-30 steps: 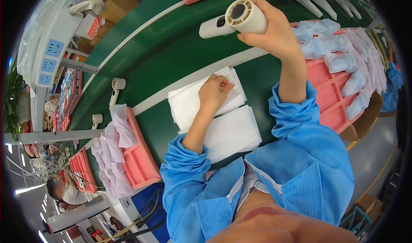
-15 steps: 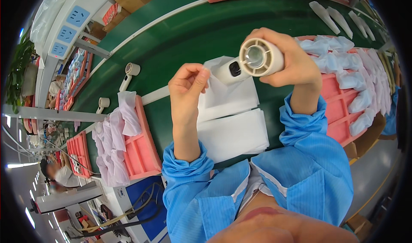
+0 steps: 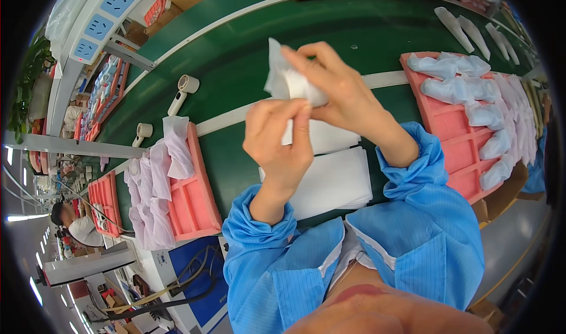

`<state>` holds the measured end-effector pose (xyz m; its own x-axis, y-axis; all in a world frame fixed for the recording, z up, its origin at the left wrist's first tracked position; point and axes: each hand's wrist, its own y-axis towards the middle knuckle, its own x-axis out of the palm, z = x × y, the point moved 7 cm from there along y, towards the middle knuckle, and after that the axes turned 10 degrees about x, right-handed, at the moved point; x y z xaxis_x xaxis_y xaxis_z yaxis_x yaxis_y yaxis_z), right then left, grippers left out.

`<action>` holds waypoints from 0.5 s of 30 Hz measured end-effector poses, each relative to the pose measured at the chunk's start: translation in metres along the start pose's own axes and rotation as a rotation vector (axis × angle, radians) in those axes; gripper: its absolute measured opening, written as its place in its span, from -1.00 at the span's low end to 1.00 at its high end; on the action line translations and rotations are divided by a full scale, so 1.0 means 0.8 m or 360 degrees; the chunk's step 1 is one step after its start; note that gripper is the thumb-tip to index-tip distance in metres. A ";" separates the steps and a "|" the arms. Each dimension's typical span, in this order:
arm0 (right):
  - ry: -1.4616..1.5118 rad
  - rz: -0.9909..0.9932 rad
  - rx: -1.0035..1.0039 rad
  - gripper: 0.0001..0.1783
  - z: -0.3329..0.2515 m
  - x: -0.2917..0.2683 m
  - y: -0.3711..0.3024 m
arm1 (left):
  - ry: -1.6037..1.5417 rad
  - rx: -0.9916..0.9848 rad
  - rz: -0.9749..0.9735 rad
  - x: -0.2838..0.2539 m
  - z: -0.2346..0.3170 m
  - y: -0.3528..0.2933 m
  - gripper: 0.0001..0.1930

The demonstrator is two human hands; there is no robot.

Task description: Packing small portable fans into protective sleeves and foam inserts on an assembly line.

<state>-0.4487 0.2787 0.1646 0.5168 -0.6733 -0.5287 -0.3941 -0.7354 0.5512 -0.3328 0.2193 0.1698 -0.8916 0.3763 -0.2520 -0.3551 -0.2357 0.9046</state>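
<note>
My left hand is closed, thumb and fingers pinching the lower edge of a thin white translucent bag or sheet. Just above and to the right, my right hand is wrapped around a white handheld fan-like device. The thin material lies around part of this device; its round head and handle are mostly hidden by my fingers. Beneath my hands lie two stacks of flat white translucent sheets or bags, the farther one partly covered by my hands.
At right, a pink compartment tray carries several wrapped bluish-white pieces. Another pink tray with wrapped pieces stands at left. Two unwrapped white devices lie on the green work surface. A power strip is at upper left.
The right hand has moved left and turned the device, so its open round grille no longer shows. Thin white material now surrounds part of it, and the left hand has come closer below.
</note>
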 end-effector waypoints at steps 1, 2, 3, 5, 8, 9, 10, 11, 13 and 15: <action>-0.0086 0.0149 -0.0039 -0.13 -0.001 -0.009 0.001 | -0.0038 0.0004 0.0001 0.009 0.006 -0.004 -0.85; -0.0170 0.0297 -0.0079 -0.13 -0.003 -0.018 0.000 | -0.0075 0.0008 0.0003 0.015 0.010 -0.008 -0.83; -0.0209 0.0312 -0.0093 -0.20 -0.001 -0.019 0.001 | -0.0055 0.0087 -0.0040 0.020 0.014 -0.008 -0.76; -0.0119 0.0400 -0.0065 -0.22 0.002 -0.025 0.002 | -0.0020 0.0152 0.0042 0.012 0.011 -0.002 -0.71; 0.0061 0.0446 0.0174 -0.25 0.015 -0.027 -0.003 | -0.0029 -0.0112 -0.0093 0.014 -0.005 0.008 -0.45; 0.0187 0.0378 0.0356 -0.25 0.019 -0.018 -0.005 | -0.0144 -0.0311 -0.0119 0.018 -0.013 0.010 -0.40; 0.0439 0.0172 0.0353 -0.23 0.014 -0.004 -0.006 | -0.0058 -0.0271 -0.0154 0.019 -0.016 0.011 -0.36; 0.0689 -0.0039 0.0346 -0.21 0.008 0.010 -0.008 | 0.0059 -0.0150 -0.0125 0.014 -0.025 0.007 -0.35; 0.0951 -0.0266 0.0493 -0.18 0.012 0.007 -0.007 | -0.0026 -0.0132 -0.0083 0.000 -0.050 0.004 -0.30; 0.0458 -0.0080 0.0061 -0.14 0.010 -0.013 0.002 | -0.0584 -0.0417 -0.0051 -0.011 -0.058 0.007 -0.33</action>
<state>-0.4609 0.2839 0.1659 0.7286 -0.5907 -0.3467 -0.3884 -0.7733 0.5012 -0.3399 0.1729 0.1610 -0.7372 0.6686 -0.0975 -0.4824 -0.4198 0.7689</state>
